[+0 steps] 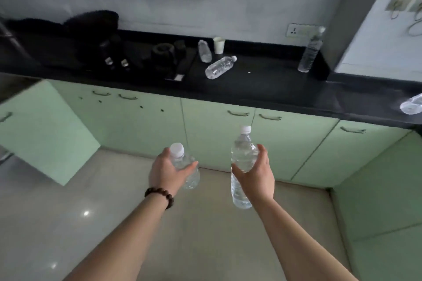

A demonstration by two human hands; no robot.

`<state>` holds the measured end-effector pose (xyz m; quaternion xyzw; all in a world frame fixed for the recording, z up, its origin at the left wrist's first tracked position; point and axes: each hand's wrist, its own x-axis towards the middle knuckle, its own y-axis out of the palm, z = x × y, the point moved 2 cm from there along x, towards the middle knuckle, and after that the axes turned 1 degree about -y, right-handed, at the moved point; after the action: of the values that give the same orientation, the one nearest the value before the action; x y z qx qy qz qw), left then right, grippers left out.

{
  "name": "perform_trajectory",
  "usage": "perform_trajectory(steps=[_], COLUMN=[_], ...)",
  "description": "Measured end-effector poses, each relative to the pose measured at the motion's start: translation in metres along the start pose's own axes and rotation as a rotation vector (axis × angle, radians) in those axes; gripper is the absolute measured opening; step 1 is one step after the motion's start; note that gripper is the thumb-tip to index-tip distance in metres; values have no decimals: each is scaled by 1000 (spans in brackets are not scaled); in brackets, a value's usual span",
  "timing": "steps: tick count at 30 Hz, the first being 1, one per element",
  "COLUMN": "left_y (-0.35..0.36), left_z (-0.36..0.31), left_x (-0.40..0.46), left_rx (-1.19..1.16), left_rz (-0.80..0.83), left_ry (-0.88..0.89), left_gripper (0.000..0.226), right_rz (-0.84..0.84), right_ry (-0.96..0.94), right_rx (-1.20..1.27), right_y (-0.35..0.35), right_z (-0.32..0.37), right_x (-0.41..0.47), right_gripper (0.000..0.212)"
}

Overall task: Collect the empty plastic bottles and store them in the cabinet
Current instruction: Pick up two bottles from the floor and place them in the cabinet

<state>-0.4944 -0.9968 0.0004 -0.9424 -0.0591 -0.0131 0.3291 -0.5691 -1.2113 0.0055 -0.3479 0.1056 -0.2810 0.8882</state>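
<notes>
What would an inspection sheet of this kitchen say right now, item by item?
Surface: black countertop.
Job's things: short bottle in left hand; tall bottle in right hand; four more bottles on the counter, one upright; cabinet door open.
Clutter: paper cup, dark items.
Grippers: both hands gripping.
Cables: wires at wall sockets.
Surroundings: green cabinets, pale floor.

No legible text, label, brand or number on anything here.
</notes>
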Motion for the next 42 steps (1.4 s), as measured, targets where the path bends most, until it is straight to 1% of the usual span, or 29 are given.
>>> perform_trajectory(steps=[6,8,11,13,16,19,23,26,31,35,39,42], left_y=[-118,-181,-228,-278,-349,-402,-449,-474,-510,-538,-575,-605], left_z=[92,147,180,215,269,312,356,383,425,461,489,503], left_x=[19,23,25,27,28,28,33,45,89,150,231,291], left_rx=[-11,-38,-31,-38,-13,-1,-17,-12,2,14,26,51], left_rz=[-146,-203,-229,-278,-353,-421,-476,-515,-536,-539,-518,-503], left_ry=[-129,-197,-200,-217,-270,-323,-394,-437,-446,-464,-479,-459], left_gripper=[55,53,51,51,52,52,52,51,50,51,51,49], right_rz=[139,206,250,297,378,437,497,504,515,551,562,569], right_ry=[-145,-217,-249,-293,-355,-408,-464,-500,-553,-550,-523,-518], right_rx=[16,1,16,21,29,33,35,34,40,45,69,73], right_y=[104,160,203,248,306,353,404,440,506,568,635,674], right_z=[94,145,181,215,267,307,352,383,431,474,533,579], right_x=[-40,-74,-100,-128,-171,-203,-229,-238,-236,-219,-195,-179], right_gripper=[75,77,78,78,77,78,81,82,82,80,79,80])
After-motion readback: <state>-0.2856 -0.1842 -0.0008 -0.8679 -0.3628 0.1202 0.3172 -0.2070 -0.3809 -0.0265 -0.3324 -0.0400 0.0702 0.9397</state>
